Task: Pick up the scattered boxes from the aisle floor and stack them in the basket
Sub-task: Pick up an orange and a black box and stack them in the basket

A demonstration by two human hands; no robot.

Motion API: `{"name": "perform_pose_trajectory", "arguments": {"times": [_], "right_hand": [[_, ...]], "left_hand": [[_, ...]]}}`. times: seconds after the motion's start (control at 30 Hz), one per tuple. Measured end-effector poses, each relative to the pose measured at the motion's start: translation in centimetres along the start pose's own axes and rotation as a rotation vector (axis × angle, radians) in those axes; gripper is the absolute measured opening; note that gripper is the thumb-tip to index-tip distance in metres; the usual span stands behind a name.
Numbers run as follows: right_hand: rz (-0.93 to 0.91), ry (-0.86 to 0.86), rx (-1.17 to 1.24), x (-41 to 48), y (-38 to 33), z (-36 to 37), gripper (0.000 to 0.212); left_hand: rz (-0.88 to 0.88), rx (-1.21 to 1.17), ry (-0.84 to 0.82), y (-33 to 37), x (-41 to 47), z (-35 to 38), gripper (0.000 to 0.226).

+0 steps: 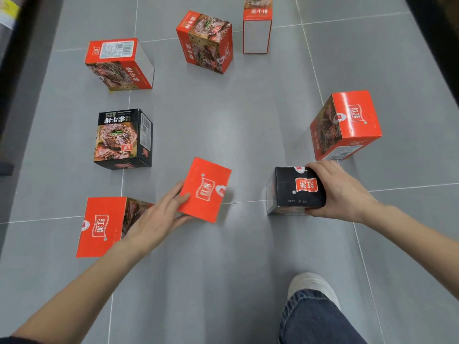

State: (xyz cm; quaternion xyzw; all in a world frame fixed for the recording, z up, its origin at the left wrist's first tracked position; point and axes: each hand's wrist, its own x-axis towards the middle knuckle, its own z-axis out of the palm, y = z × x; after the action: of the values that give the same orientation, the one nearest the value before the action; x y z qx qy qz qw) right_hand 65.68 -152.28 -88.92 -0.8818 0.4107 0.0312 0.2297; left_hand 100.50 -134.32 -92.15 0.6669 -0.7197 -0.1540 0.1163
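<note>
Two hands, two boxes at once. My guess is that's just to cut down on trips. The left hand (159, 219) has its fingers flat over the top face of the middle red box (206, 192) and its thumb tucked at the near edge. So it's pinching one side, and the box sits askew to the tile lines, probably because it's being tipped up to lift. The right hand (340, 192) clamps the near black box (296, 189) across its short width, fingers curled over the far edge and thumb on the near side. I can't tell whether either box is actually off the floor (248, 120).

Count: eight boxes in all, six red and two black. The ones nobody's touching:
- the other black box (123, 139), off to the left
- the low red box (101, 227), just beside the left forearm
- the right red box (347, 122), just beyond the right hand
- three at the back, well apart: the far-left red box (119, 63), the far-middle red box (205, 42) and the white-sided red box (257, 28)

No basket anywhere in view, so wherever these go is out of shot. One shoe (313, 286) and a jeans leg show at the bottom.
</note>
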Motion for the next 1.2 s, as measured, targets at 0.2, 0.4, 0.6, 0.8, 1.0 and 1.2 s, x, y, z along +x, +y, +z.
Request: {"name": "perform_pose_trajectory", "arguments": {"times": [0.2, 0.4, 0.6, 0.8, 1.0, 1.2], "right_hand": [[-0.015, 0.007, 0.006, 0.6, -0.9, 0.3, 0.088], [-0.103, 0.01, -0.022, 3.1, -2.8, 0.0, 0.088], [-0.124, 0.022, -0.02, 5.3, -4.2, 0.2, 0.087], [-0.108, -0.011, -0.024, 5.4, -4.4, 0.5, 0.083], [-0.144, -0.069, -0.071, 5.0, -5.6, -2.7, 0.084], [-0.14, -0.121, -0.087, 2.7, -9.8, -12.6, 0.086]], "left_hand": [[-0.051, 0.027, -0.073, -1.1, -0.7, -1.6, 0.051], [-0.532, -0.14, -0.034, 3.6, 0.1, -2.9, 0.119], [-0.938, -0.236, 0.125, 7.4, 3.4, -0.3, 0.125], [-0.915, -0.217, 0.23, 7.1, 3.7, 0.4, 0.093], [-0.862, -0.194, 0.112, 6.2, 3.3, -2.8, 0.089], [-0.77, -0.257, 0.038, 9.9, 1.7, -13.0, 0.099]]}}
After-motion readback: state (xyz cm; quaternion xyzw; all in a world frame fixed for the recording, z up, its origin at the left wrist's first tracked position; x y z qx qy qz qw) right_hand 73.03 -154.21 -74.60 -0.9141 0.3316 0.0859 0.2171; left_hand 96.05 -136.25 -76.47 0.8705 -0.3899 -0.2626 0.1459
